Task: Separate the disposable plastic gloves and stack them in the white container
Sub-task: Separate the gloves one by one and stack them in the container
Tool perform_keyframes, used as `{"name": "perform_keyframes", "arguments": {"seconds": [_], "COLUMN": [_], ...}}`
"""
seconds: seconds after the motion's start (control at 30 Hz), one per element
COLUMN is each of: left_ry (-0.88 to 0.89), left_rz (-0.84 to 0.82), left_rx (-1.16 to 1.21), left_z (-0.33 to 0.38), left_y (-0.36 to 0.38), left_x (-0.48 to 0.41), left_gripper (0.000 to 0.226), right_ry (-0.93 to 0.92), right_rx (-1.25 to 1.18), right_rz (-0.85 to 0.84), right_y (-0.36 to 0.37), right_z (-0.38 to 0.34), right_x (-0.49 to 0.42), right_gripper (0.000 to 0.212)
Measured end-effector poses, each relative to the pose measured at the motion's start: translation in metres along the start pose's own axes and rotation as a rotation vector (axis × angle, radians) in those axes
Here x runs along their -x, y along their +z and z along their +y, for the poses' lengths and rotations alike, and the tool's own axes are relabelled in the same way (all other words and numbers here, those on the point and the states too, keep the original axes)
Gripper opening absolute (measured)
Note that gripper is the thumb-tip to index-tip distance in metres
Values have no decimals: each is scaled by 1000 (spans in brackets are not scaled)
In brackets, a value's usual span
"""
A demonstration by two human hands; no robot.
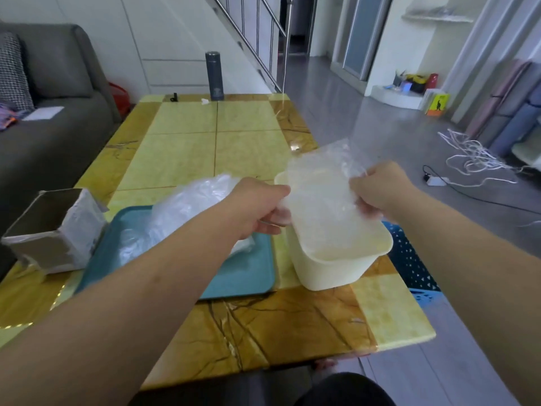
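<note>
- Over the white container (336, 268), at 4 o'clock on the worktop (248, 142), one clear plastic glove (317, 186) is held stretched between both hands.
- Left hand (257, 206): fingers are curled, and the glove's 9 o'clock edge is pinched between thumb and fingers.
- Right hand (380, 191): fingers are curled, and the glove's 3 o'clock edge is pinched. The fingertips are partly seen through the film.
- The glove's lower part is draped across the container's open top. Contact with anything inside cannot be determined.
- A teal tray (248, 273) is set just beside the container, at its 9 o'clock.
- A loose pile of clear gloves (181, 212) is heaped on the tray and partly hidden by the left forearm.
- An open cardboard box (55, 230) is placed at 9 o'clock of the tray, near the worktop edge.
- A dark flask (214, 76) is stood upright at the worktop's 12 o'clock edge.
- A blue perforated crate (409, 259) is seen at 3 o'clock of the container, off the worktop.
</note>
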State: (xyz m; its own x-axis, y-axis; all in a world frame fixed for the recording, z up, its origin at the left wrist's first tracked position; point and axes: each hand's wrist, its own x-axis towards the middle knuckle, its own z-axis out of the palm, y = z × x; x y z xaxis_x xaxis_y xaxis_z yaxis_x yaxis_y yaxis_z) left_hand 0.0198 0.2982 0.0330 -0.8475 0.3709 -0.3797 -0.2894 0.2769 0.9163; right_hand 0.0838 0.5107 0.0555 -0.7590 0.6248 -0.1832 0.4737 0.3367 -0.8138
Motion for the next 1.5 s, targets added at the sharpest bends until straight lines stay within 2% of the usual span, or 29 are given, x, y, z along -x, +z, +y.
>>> {"name": "perform_keyframes", "arguments": {"seconds": [0.1,0.17,0.27,0.3,0.37,0.4,0.5,0.73,0.83,0.97,1.07,1.13,1.2,1.27,1.3,1.4,1.43,1.5], "left_ry": [6,12,58,66,72,71,78,67,74,135,177,200,197,159,141,130,125,121], "left_rz": [2,-49,-72,-72,-69,-64,-42,-54,-24,135,284,375,424,407,392,349,330,319], "left_rx": [-96,-162,-307,-333,-340,-325,-263,-233,-227,-188,-249,-347,-503,-687,-753,-846,-877,-894], "left_z": [-1,-2,-5,-7,-12,-14,-20,-41,-50,-65,-89,-109,-130,-146,-156,-174,-176,-180], "left_y": [-4,-3,2,3,6,6,0,-44,-64,-88,-111,-129,-147,-160,-169,-184,-184,-189], "left_x": [6,10,11,11,9,10,12,27,34,38,41,42,41,42,43,49,48,42], "left_gripper": [27,25,18,20,25,27,26,20,20,19,15,10,9,31,46,72,73,61], "right_ry": [-46,-144,-305,-388,-493,-480,-286,-115,-157,-237,-380,-534,-643,-629,-599,-529,-508,-485], "right_rx": [76,289,597,639,670,669,656,700,660,693,715,610,369,164,135,195,229,293], "right_rz": [28,69,159,178,90,-10,-310,-482,-301,-86,74,132,34,-154,-250,-450,-491,-525], "right_y": [4,4,5,9,22,30,57,94,90,88,103,126,156,187,207,251,255,267], "right_z": [4,1,-7,-9,-10,-8,2,23,13,-17,-37,-44,-47,-43,-40,-19,-12,0], "right_x": [-10,-9,-1,3,12,14,15,7,8,21,52,74,94,111,118,121,118,109], "right_gripper": [20,11,48,53,57,60,71,54,37,16,18,23,25,26,28,37,41,47]}}
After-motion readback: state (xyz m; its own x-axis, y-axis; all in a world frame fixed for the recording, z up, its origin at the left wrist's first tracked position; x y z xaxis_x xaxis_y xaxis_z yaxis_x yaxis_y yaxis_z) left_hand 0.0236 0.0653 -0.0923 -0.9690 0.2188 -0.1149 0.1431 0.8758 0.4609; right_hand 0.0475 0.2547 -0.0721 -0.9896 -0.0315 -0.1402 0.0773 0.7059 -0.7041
